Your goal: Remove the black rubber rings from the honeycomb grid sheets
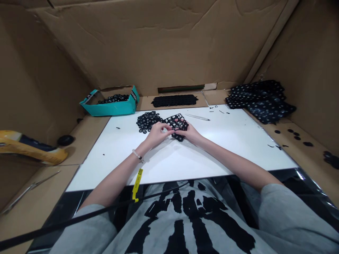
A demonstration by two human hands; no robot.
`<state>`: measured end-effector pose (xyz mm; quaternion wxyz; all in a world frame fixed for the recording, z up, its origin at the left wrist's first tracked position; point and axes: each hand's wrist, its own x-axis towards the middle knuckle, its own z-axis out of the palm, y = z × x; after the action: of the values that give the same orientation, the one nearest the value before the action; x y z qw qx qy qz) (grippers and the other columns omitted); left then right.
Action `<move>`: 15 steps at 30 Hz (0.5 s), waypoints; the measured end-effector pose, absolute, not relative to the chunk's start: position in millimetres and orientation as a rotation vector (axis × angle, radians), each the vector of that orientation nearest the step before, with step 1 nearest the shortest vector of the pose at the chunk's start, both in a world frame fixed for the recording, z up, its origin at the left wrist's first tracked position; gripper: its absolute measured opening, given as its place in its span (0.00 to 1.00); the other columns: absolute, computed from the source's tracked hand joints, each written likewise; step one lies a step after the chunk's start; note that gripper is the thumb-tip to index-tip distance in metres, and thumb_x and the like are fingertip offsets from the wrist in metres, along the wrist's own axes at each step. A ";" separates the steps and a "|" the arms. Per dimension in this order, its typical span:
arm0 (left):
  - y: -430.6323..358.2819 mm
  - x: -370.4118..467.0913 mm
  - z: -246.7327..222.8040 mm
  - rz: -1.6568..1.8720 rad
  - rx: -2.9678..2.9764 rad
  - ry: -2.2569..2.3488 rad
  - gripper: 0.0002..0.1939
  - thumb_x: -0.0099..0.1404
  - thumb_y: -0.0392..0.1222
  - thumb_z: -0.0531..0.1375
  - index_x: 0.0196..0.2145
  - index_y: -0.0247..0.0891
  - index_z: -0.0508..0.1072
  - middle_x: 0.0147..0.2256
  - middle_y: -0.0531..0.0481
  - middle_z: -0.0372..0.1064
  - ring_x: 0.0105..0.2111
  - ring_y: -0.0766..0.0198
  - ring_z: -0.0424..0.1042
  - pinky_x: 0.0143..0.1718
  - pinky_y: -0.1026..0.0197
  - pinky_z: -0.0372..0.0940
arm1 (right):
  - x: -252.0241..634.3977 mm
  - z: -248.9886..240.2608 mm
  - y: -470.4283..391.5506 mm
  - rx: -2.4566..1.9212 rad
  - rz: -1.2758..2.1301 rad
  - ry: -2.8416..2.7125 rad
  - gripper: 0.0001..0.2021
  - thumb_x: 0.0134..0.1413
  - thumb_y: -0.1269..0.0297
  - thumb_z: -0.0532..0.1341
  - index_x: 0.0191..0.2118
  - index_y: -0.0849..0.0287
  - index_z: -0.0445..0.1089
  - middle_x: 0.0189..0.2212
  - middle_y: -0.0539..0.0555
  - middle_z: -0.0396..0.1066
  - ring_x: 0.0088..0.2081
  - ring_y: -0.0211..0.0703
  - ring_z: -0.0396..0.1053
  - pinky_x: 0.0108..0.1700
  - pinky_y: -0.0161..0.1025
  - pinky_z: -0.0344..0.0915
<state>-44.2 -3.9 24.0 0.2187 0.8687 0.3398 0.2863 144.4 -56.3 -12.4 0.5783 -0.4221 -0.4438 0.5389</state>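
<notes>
In the middle of the white board [206, 155], my right hand [191, 134] grips a black sheet full of round holes [173, 121], with fingers behind it and thumb in front. My left hand [158, 132] is closed in a pinch at the sheet's near edge, its fingertips close to my right thumb. Whatever is between those left fingertips is too small to make out. Just left of the sheet, a loose heap of small black rings [147, 120] lies on the board. A slim white pen-like tool [198, 117] rests behind my right hand.
A teal box [111, 108] of black rings stands at the back left. Behind the board lies a stack of black strips [174, 101]. Dotted black sheets [261, 98] pile up back right. Left are a yellow tool [31, 148] and metal tweezers [31, 187]. Cardboard walls [159, 42] surround this.
</notes>
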 end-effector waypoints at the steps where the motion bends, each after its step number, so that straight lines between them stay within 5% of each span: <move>1: -3.0 -44.0 23.8 0.766 2.353 0.954 0.13 0.60 0.53 0.63 0.30 0.40 0.79 0.33 0.48 0.78 0.35 0.56 0.69 0.39 0.55 0.64 | 144.6 -11.9 -56.4 -0.993 1.251 -1.046 0.33 0.35 0.65 0.73 0.52 0.56 0.66 0.36 0.49 0.74 0.40 0.42 0.73 0.57 0.48 0.65; 7: 13.5 -45.2 14.2 0.747 1.847 1.020 0.18 0.52 0.55 0.66 0.31 0.36 0.79 0.31 0.45 0.78 0.31 0.57 0.72 0.33 0.58 0.64 | 146.2 -13.0 -53.1 -0.981 1.231 -1.065 0.34 0.30 0.67 0.74 0.49 0.56 0.66 0.40 0.50 0.74 0.41 0.42 0.72 0.54 0.46 0.67; 15: 70.7 -97.8 23.3 1.288 1.827 1.427 0.10 0.54 0.46 0.64 0.30 0.37 0.79 0.34 0.45 0.79 0.39 0.55 0.75 0.45 0.56 0.66 | 150.4 -18.3 -51.0 -1.097 1.219 -1.065 0.33 0.28 0.68 0.74 0.47 0.56 0.66 0.37 0.49 0.73 0.37 0.42 0.70 0.49 0.46 0.69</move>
<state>-97.8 70.7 23.3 0.2422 0.6685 0.5220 0.4712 150.4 -51.0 -18.3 0.5588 -0.4654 -0.4518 0.5167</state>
